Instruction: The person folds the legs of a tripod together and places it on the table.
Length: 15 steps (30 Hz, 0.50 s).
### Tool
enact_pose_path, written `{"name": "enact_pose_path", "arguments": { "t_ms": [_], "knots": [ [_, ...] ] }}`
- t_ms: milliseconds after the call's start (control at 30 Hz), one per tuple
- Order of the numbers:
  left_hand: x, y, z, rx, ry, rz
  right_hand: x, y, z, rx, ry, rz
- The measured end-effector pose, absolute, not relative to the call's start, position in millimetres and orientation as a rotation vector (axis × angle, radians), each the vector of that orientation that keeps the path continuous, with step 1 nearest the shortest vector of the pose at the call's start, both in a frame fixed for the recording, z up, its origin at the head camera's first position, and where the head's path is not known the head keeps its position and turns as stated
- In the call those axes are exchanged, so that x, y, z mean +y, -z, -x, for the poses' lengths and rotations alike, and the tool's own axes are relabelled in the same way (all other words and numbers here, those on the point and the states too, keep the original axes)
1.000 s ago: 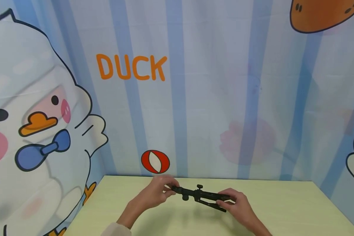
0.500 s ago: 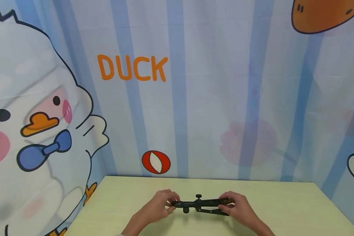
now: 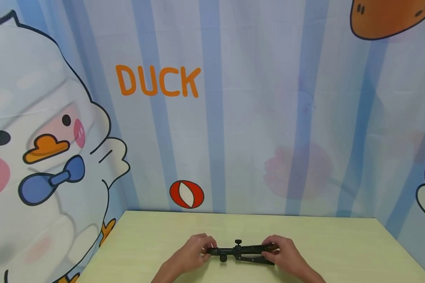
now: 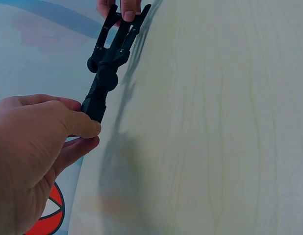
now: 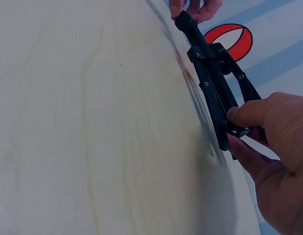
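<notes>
A small black tripod (image 3: 249,249) lies sideways between the two hands, low over the pale table. Its legs are folded near together and point right; a knob stands up at its middle and another hangs below. My left hand (image 3: 193,253) pinches the head end between thumb and fingers. With thumb and fingers, my right hand (image 3: 288,255) grips the leg ends, which it partly hides. In the left wrist view the tripod (image 4: 106,76) shows its legs spread slightly, with a shadow beside it. The right wrist view shows the right thumb on a leg of the tripod (image 5: 216,73).
The pale wooden table (image 3: 156,232) extends around the hands to its back edge. Behind it hangs a striped blue curtain (image 3: 248,118) with a printed duck (image 3: 32,98) at the left and a red and white ball (image 3: 187,194) low down.
Both hands have lowered the tripod toward the table and nearer to me. Its tilt has levelled out, the left end coming down more. Both grips stay on the same ends.
</notes>
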<state>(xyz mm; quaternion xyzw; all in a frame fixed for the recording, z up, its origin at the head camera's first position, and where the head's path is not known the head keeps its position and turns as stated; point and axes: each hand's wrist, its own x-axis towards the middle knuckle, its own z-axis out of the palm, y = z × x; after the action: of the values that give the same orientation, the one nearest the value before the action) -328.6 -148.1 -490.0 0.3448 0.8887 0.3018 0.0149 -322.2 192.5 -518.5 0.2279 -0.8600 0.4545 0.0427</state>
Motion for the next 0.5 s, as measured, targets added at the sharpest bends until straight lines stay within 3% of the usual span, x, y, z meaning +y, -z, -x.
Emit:
{"name": "enact_pose_path", "arguments": {
  "t_ms": [500],
  "knots": [
    [-145.7, 499.0, 332.7, 2.809, -0.87, -1.103, 193.2, 523.3, 324.4, -2.664, -1.31, -0.724]
  ]
}}
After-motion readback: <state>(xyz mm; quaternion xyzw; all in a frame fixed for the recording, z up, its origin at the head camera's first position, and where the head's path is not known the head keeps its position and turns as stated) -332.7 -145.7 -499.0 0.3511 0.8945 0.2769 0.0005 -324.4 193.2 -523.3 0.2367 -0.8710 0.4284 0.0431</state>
